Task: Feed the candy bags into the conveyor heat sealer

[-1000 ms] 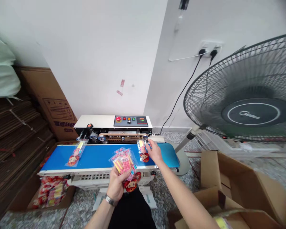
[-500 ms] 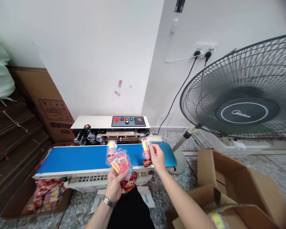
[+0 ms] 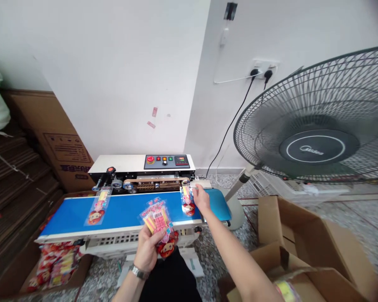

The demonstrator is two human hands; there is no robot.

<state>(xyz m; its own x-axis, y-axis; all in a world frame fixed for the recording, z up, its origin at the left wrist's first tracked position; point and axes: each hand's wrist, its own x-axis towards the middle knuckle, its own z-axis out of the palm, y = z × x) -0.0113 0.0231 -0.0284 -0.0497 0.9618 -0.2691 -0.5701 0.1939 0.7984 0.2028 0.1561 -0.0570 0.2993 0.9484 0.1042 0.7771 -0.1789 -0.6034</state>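
Observation:
A band sealer machine point(image 3: 138, 164) stands on the floor with a blue conveyor belt point(image 3: 126, 209) in front of it. My left hand point(image 3: 148, 247) is closed on a fanned stack of candy packets point(image 3: 159, 224) below the belt's front edge. My right hand point(image 3: 201, 198) pinches a single candy packet point(image 3: 187, 200) at the belt's right end, its top at the sealer's intake. Another candy packet on the belt point(image 3: 97, 207) lies near the left end, top edge under the sealer.
A box of sealed packets point(image 3: 55, 264) sits on the floor below the belt's left end. Open cardboard boxes point(image 3: 302, 247) stand at the right. A large standing fan point(image 3: 315, 126) fills the right side. Flattened cartons point(image 3: 22, 163) are stacked at the left.
My right hand took a packet from the stack and set it down at the belt's right end. A packet travelled left along the belt to its left end.

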